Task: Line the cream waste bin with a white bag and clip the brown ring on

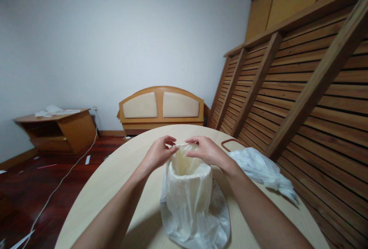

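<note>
A bin point(188, 176) stands on the round pale table point(115, 180), lined with a translucent white plastic bag point(189, 210) that folds over its rim and hangs down outside onto the tabletop. At the bin's far rim, my left hand point(161, 152) has its thumb and fingers around the bag's edge on the left. On the right of the same rim, my right hand point(205, 150) is spread, its thumb and fingers apart beside the bag. The bin's inside shows between and below my hands.
A knotted white plastic bag point(261, 168) lies at the table's right, by a brown loop-shaped frame point(230, 141). Wooden slats point(287, 84) lean at the right. Beyond the table are a headboard point(161, 105) and a low cabinet point(71, 130); a cable crosses the floor.
</note>
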`<state>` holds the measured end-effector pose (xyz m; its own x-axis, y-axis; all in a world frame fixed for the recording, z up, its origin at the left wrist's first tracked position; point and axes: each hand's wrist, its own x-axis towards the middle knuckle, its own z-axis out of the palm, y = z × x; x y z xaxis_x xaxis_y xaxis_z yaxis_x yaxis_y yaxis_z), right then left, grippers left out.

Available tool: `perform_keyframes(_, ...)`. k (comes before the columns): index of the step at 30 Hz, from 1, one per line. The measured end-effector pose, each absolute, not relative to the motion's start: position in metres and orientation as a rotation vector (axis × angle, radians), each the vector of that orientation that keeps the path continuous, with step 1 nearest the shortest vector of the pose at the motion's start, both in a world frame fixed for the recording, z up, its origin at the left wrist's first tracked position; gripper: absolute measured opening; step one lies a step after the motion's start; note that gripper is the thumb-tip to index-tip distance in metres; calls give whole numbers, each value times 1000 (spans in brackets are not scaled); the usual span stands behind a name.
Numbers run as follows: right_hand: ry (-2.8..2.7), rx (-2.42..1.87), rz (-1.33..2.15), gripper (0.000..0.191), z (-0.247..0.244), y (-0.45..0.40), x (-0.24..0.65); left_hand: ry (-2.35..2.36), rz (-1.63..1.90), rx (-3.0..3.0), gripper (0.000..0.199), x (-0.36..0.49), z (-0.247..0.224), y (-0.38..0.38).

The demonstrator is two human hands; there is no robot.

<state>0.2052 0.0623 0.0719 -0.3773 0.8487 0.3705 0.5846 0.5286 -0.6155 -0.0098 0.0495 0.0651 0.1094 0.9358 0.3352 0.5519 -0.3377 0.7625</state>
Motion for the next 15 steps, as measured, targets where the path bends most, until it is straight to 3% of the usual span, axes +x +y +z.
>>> perform_keyframes(7,-2188,-1306,286,18,89,36,202,1491,1029,2115,25,-4,73,30)
perform_keyframes(15,-2146,-1230,289,19,91,39,205,1729,800,2199,31,2,95,10)
